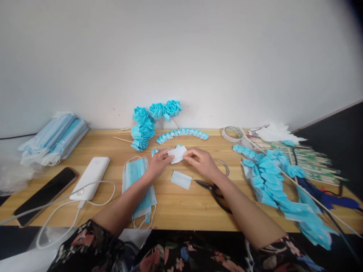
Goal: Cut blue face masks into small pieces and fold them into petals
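Between my two hands, a small white piece of mask fabric point(178, 154) is held a little above the table. My left hand point(160, 162) pinches its left edge, thumb on top. At its right corner, the thumb and fingers of my right hand point(202, 161) are closed on it. Another cut piece of mask fabric point(180, 180) lies flat just below. Scissors point(214, 187) rest partly under my right forearm, blades pointing left. Blue face masks point(138, 181) lie beside my left forearm. Behind my hands curves a row of folded blue pieces point(182, 134).
Blue fabric flowers on sticks point(143, 128) lie at the back. A stack of masks point(56, 136), a black phone point(45, 194) and a white power bank point(90, 177) with its cable are at left. A tape roll point(232, 133), blue petal strips point(268, 177) and a blue-handled tool point(326, 198) occupy the right.
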Demonstrator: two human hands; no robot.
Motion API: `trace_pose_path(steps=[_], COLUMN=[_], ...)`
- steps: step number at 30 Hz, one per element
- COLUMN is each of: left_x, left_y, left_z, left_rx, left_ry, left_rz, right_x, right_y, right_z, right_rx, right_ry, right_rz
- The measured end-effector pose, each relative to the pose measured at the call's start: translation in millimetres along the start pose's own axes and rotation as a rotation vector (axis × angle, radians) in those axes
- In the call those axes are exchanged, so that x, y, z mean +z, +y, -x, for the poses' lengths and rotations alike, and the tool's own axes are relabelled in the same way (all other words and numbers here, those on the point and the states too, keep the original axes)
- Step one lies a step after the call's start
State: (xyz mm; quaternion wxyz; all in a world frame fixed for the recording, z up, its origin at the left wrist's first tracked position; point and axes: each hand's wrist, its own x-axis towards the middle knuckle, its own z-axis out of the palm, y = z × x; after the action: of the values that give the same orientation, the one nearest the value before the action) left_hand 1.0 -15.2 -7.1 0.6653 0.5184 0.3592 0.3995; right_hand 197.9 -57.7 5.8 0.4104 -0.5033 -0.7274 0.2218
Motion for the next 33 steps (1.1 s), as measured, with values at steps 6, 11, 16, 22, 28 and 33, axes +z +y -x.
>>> trace_pose_path(steps=[6, 11, 16, 22, 28, 33], left_x=[-1.1, -1.3, 1.2, 2.6, 2.4, 0.4], left_y=[-0.1, -0.2, 2.4, 4.9, 3.2, -1.0], left_z=[0.6, 1.1, 2.2, 5.2, 5.9, 4.3], left_rx=[-0.024, -0.021, -0.019, -0.035, -0.051, -0.049], left_ry=[-0.002, 0.002, -0.022, -0.017, 0.008, 0.008], left_rz=[0.010, 0.003, -0.025, -0.138, -0.201, -0.224], right_x=[0.3, 0.9, 0.6, 0.4, 0.7, 1.6], right_y=[-1.2, -3.1, -2.9, -3.4, -4.3, -6.0], right_z=[1.3, 0.9, 0.5, 1.7, 1.2, 1.4], right_rx=[0.031, 0.037, 0.036, 0.028, 0.023, 0.047], right_ry=[0.027, 0.043, 0.047, 0.054, 0.043, 0.034], right_rz=[0.012, 0.021, 0.037, 0.035, 0.045, 0.019])
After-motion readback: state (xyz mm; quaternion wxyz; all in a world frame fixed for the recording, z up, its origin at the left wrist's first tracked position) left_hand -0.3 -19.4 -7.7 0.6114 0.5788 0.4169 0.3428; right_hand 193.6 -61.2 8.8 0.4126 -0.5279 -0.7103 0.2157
